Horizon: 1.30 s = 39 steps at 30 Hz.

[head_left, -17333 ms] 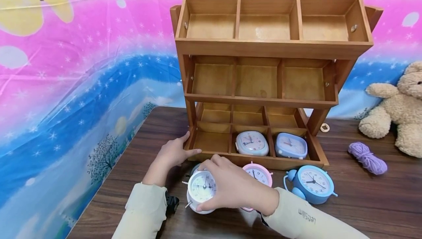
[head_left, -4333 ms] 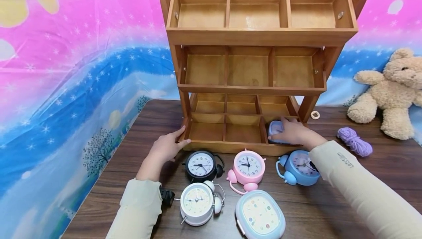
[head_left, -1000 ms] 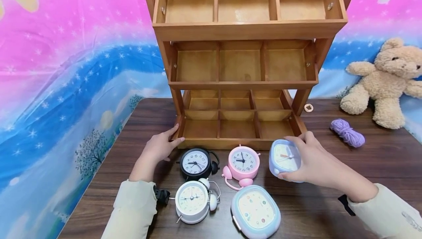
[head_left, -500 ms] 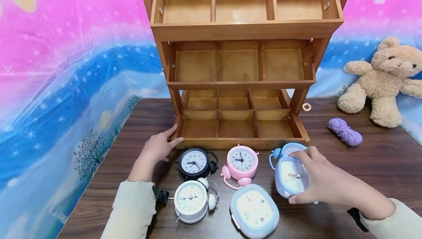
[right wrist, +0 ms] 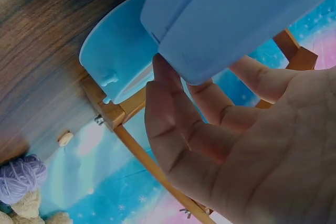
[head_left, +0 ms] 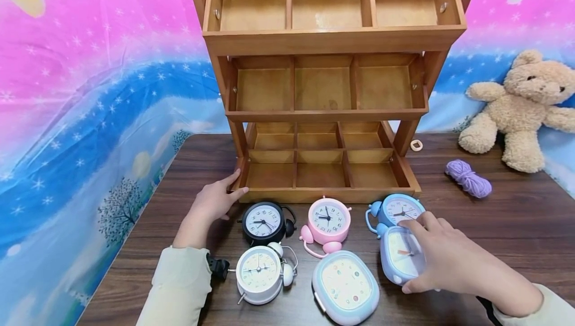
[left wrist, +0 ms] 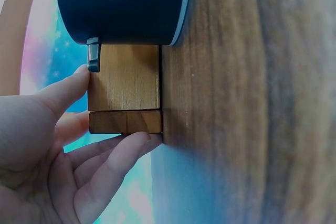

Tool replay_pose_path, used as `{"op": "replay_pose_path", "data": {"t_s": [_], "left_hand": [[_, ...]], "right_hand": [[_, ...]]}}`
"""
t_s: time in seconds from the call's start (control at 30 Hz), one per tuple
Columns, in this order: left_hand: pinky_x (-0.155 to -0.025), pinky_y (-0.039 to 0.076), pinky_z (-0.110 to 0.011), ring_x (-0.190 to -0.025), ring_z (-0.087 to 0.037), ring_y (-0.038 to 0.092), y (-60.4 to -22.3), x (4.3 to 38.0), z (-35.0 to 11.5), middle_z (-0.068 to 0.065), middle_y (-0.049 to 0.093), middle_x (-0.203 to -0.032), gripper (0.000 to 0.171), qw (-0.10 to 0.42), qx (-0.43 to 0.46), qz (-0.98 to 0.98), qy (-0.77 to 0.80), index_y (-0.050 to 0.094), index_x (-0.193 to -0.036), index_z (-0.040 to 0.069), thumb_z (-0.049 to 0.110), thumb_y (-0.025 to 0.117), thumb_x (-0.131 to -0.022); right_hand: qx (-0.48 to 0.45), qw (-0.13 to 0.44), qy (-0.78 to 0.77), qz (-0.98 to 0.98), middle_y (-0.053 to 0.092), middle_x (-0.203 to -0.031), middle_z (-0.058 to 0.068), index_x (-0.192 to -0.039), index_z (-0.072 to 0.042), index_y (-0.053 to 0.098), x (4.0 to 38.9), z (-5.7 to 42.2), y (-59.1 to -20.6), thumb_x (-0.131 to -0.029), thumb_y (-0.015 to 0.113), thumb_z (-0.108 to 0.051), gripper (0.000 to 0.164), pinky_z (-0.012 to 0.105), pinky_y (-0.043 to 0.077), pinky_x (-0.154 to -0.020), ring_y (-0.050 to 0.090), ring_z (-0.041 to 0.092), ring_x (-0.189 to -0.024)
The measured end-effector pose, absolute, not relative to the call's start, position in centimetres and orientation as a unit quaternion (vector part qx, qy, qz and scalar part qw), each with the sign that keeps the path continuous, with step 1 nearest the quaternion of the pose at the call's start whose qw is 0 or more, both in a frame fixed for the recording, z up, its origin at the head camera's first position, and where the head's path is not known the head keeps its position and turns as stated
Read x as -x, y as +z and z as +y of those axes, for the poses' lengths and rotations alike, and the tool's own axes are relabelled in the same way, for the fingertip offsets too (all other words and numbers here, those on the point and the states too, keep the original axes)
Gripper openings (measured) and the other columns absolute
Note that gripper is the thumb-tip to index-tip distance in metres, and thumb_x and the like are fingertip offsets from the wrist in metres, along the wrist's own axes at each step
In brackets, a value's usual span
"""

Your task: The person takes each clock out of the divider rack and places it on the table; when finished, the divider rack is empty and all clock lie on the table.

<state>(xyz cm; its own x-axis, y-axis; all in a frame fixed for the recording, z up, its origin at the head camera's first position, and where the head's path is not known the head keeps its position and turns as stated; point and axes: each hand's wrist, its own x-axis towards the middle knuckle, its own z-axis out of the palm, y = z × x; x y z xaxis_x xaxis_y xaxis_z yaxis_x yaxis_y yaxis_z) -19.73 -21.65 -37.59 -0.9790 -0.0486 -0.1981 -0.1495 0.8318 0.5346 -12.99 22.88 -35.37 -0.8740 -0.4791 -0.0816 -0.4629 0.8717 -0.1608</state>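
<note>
My right hand (head_left: 453, 261) holds a lavender-blue rounded alarm clock (head_left: 400, 251) by its right side, fingers at its upper edge and thumb at its lower corner. It sits just in front of a round blue twin-bell alarm clock (head_left: 400, 210); whether it touches the table cannot be told. In the right wrist view, fingertips (right wrist: 160, 69) meet the clock's casing (right wrist: 220, 30). My left hand (head_left: 213, 198) grips the lower left corner of a three-tier wooden rack (head_left: 314, 196), thumb on the front board. A black alarm clock (left wrist: 123, 9) is close by that hand.
Pink (head_left: 330, 218), black (head_left: 265, 222) and white (head_left: 259, 273) twin-bell clocks and a pale blue rounded-square clock (head_left: 346, 286) lie on the dark table (head_left: 516, 216). Purple yarn (head_left: 468, 178), a small wooden ring (head_left: 416, 145) and a teddy bear (head_left: 516, 111) are at right.
Both clocks once in the rack's bottom tier are out of it. My right hand has lifted the lavender-blue one from the right compartment and brought it forward and down. My left hand stays at the corner.
</note>
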Motion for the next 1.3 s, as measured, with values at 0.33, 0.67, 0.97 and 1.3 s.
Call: {"op": "replay_pose_path", "data": {"t_s": [0.33, 0.67, 0.97, 1.3], "left_hand": [[-0.064, 0.056, -0.036, -0.058, -0.018, 0.066, -37.5, 19.6, -21.5, -0.030, 0.037, -0.151, 0.068, 0.088, 0.054, 0.951, 0.292, 0.021, -0.160, 0.025, 0.043, 0.053, -0.102], [-0.067, 0.056, -0.038, -0.057, -0.017, 0.066, -37.5, 19.6, -21.5, -0.030, 0.038, -0.150, 0.068, 0.089, 0.054, 0.952, 0.289, 0.021, -0.160, 0.025, 0.044, 0.052, -0.102], [-0.065, 0.055, -0.037, -0.057, -0.017, 0.066, -37.5, 19.5, -21.5, -0.031, 0.036, -0.151, 0.068, 0.088, 0.056, 0.952, 0.289, 0.021, -0.160, 0.027, 0.045, 0.052, -0.102], [-0.064, 0.053, -0.037, -0.057, -0.018, 0.065, -37.4, 19.5, -21.5, -0.031, 0.039, -0.149, 0.068, 0.088, 0.054, 0.952, 0.287, 0.021, -0.160, 0.026, 0.045, 0.052, -0.102]], "right_hand": [[0.258, 0.046, -0.027, 0.965, 0.052, -0.105, 0.007, -0.131, -0.008, 0.059, 12.8, 23.3, -36.0, -0.045, 0.083, -0.077, 0.113, 0.049, 0.046, -0.066, 0.051, 0.025, -0.089], [0.244, 0.059, -0.017, 0.968, 0.051, -0.105, 0.004, -0.132, -0.009, 0.060, 12.7, 23.5, -36.6, -0.043, 0.085, -0.074, 0.114, 0.049, 0.045, -0.068, 0.051, 0.023, -0.092], [0.239, 0.073, -0.018, 0.968, 0.053, -0.108, 0.007, -0.134, -0.009, 0.059, 12.6, 23.5, -36.5, -0.044, 0.087, -0.071, 0.113, 0.052, 0.046, -0.071, 0.053, 0.027, -0.096], [0.233, 0.084, -0.015, 0.969, 0.054, -0.111, 0.007, -0.136, -0.010, 0.057, 12.6, 23.6, -36.5, -0.045, 0.087, -0.070, 0.113, 0.055, 0.044, -0.073, 0.054, 0.029, -0.100]]}}
